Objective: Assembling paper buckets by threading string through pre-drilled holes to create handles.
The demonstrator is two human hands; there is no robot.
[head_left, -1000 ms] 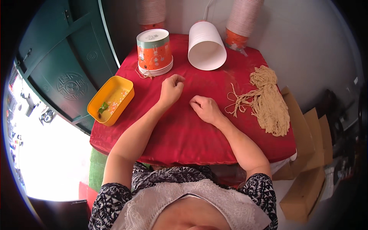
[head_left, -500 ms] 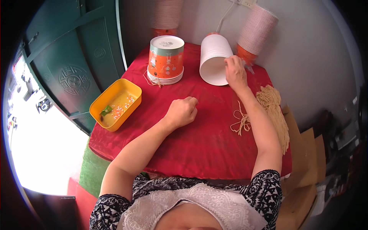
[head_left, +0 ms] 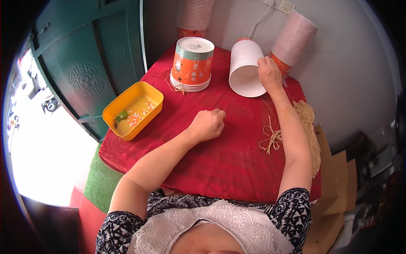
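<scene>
A stack of nested white paper buckets (head_left: pixel 246 59) lies on its side at the back of the table, its mouth toward me. My right hand (head_left: pixel 270 75) is closed on the right side of the front bucket's rim. My left hand (head_left: pixel 207 125) rests over the middle of the cloth with its fingers curled in. Whatever those fingers hold, if anything, is hidden. Left of the lying stack, a short upside-down stack of orange and grey-green printed paper buckets (head_left: pixel 192 65) stands with string around its lower part.
A yellow tub (head_left: pixel 133 111) with small bits and a green piece stands at left on the red tablecloth (head_left: pixel 186 165). Strings (head_left: pixel 272 137) and a yarn bundle (head_left: pixel 305 114) lie at right. Tall bucket stacks (head_left: pixel 294 38) stand behind, against the wall. Cardboard (head_left: pixel 334 178) is beside the table.
The whole view has shifted slightly, so things appear farther right. My right hand stays on the bucket's rim, and my left hand keeps its curled pose.
</scene>
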